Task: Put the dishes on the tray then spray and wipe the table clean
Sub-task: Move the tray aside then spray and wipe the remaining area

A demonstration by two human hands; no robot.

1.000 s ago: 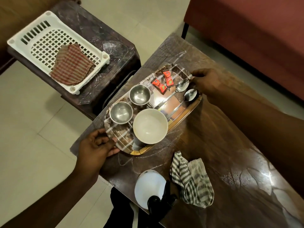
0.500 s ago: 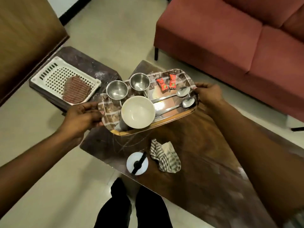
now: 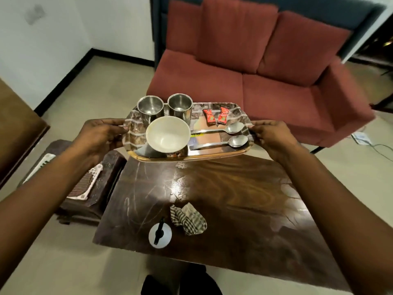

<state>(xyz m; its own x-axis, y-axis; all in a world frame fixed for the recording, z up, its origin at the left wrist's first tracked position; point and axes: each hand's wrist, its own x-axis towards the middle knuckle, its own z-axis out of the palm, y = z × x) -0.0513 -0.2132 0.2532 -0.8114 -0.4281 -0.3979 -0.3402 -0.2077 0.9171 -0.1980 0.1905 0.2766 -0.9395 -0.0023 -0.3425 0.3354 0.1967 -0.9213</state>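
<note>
1. Above the far edge of the table [image 3: 234,199], on the sofa [image 3: 255,81] side, the tray [image 3: 191,157] hangs between my two hands. It appears clear of the tabletop and close to level.
2. My left hand [image 3: 102,135] grips the left short rim, thumb on top and fingers curling toward the underside. My right hand [image 3: 274,139] grips the right short rim the same way. The fingertips beneath the tray are hidden.
3. Load layout:
   - Two steel cups [image 3: 150,109] stand side by side at the far left.
   - A white bowl [image 3: 168,134] sits just in front of them.
   - Two spoons [image 3: 231,127] lie lengthwise on the right half, with two red sachets [image 3: 209,117] just beyond them.
4. Handling estimate:
   - The tray looks stiff and glossy, so I expect its surface to be slippery.
   - I judge the weight to be moderate and biased toward my left hand, where the cups and bowl stand.
   - Nothing on it is secured, so any tilt is likely to send the spoons and cups sliding.
   - I cannot tell the bowl's material, so I treat it as breakable.
5. Grip point: the two opposite short rims are the correct hold. Thumbs over the lip and fingers below give support on both ends and let me correct tilt.
6. The striped cloth [image 3: 188,219] and the spray bottle [image 3: 160,235] stand just beside each other on the near end of the table. They are well apart from both hands, and neither hand is free to take them.
</note>
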